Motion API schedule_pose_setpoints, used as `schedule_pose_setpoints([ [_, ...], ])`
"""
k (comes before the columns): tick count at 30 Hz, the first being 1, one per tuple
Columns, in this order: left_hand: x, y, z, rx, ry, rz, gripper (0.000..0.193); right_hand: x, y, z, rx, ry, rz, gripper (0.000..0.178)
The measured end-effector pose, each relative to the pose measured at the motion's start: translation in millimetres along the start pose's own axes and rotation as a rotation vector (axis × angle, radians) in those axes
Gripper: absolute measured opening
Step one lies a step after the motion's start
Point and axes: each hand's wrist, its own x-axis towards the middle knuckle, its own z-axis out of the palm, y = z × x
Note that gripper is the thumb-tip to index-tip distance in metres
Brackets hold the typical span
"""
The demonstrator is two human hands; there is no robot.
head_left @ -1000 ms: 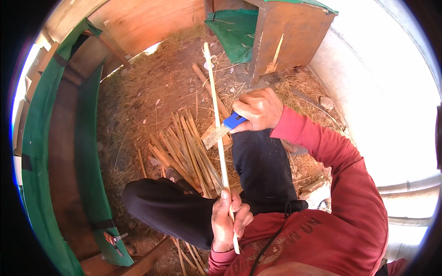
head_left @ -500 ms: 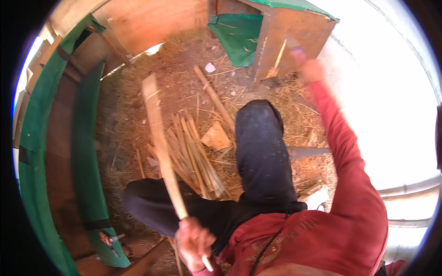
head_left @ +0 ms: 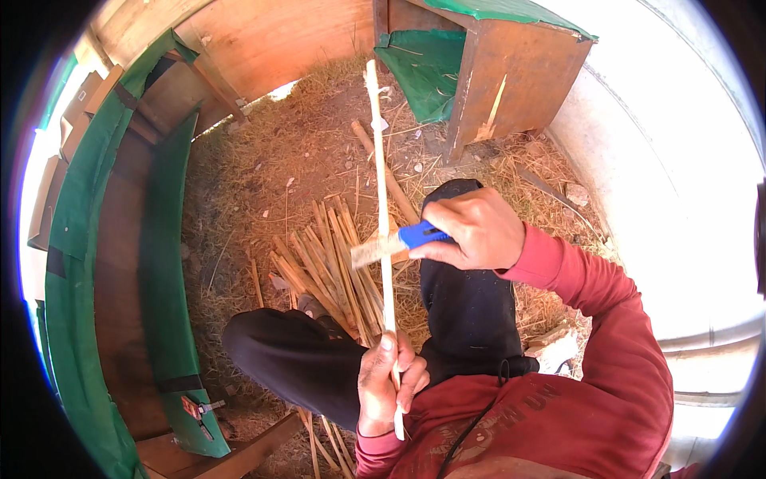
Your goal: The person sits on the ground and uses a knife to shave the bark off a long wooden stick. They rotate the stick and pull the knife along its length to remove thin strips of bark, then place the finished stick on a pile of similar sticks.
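My left hand point(head_left: 389, 382) is closed around the lower part of a long, pale wooden strip point(head_left: 377, 152). The strip rises nearly upright in the picture, its frayed far tip reaching toward the green-topped wooden box. In my right hand point(head_left: 479, 227) is a blue-handled utility knife point(head_left: 421, 234), gripped by thumb and fingers. Its broad, slightly blurred blade lies across the strip near mid-length, pointing left; whether it cuts in cannot be told. Beyond my bent legs a bundle of split sticks point(head_left: 333, 259) lies on the ground.
A round pole point(head_left: 392, 182) lies on the straw-strewn soil. The wooden box point(head_left: 519, 76) stands at the far right beside a white wall point(head_left: 654, 160). Green-covered boards point(head_left: 166, 263) line the left, with a small red-and-metal tool point(head_left: 195, 409) on one. A stone point(head_left: 554, 347) sits by my right thigh.
My right hand has come down from the far right, and the knife now meets the strip. My left hand has moved right, turning the strip narrow side up and more upright.
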Motion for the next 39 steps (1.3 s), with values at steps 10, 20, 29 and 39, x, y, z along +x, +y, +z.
schedule_pose_setpoints([
  [10,-19.6,-6.7,-1.4,0.203,-0.075,0.035,0.044,7.1,22.3,-10.5,-0.346,0.177,-0.135,0.05],
  [20,12.6,-34.2,0.4,0.61,0.133,0.188,0.039,-26.9,23.7,47.1,-0.032,0.127,0.207,0.044],
  [29,3.1,-17.8,1.9,0.228,-0.002,0.058,0.042,-17.4,2.3,24.6,0.453,-0.025,0.204,0.044],
  [39,-5.8,-24.0,5.9,0.241,-0.115,0.095,0.043,0.2,5.5,-3.6,-0.287,0.197,0.051,0.041],
])
